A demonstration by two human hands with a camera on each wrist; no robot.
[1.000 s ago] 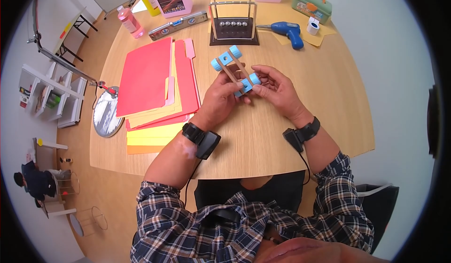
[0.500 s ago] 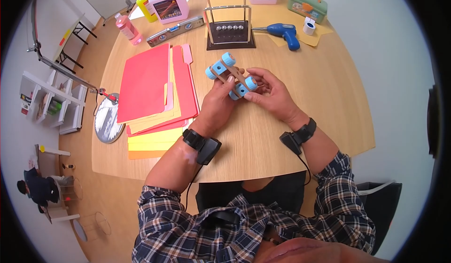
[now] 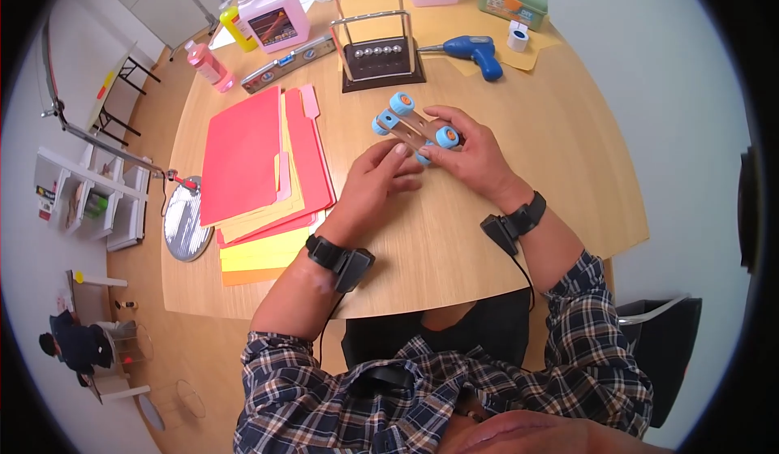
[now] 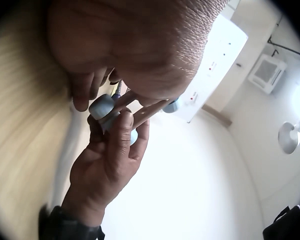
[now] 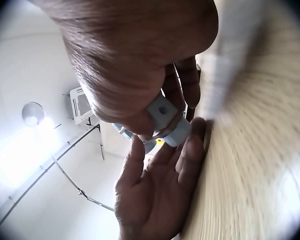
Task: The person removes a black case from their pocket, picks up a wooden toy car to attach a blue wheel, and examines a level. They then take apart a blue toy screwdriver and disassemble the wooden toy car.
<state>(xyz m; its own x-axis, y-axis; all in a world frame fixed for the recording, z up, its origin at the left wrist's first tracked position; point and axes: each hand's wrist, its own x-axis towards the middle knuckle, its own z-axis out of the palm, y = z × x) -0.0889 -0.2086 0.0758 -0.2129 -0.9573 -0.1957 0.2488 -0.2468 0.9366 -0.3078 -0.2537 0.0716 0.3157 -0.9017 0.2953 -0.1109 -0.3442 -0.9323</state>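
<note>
A small toy car frame has two brown wooden strips [image 3: 412, 135] joining blue end blocks, with blue wheels [image 3: 402, 103] on orange hubs. My right hand [image 3: 480, 160] grips the near end, thumb on top and fingers beneath. One blue block [image 5: 162, 111] with a hole shows beside the thumb in the right wrist view. My left hand [image 3: 372, 185] is at the left side of the frame, fingers loosely extended, its thumb tip close to a strip. In the right wrist view the left palm [image 5: 157, 200] faces up, fingertips right at a wheel [image 5: 178, 132].
Red and yellow folders [image 3: 243, 150] lie stacked at left. A Newton's cradle [image 3: 380, 68] stands ahead, with a blue power screwdriver [image 3: 475, 51] and a green toolbox [image 3: 513, 4] to its right. Behind the folders are a spirit level [image 3: 288, 63] and a pink jug [image 3: 276, 20].
The left hand has let go of the frame and drawn back slightly. The right hand now holds it alone, turned so the wheel hubs face up more.
</note>
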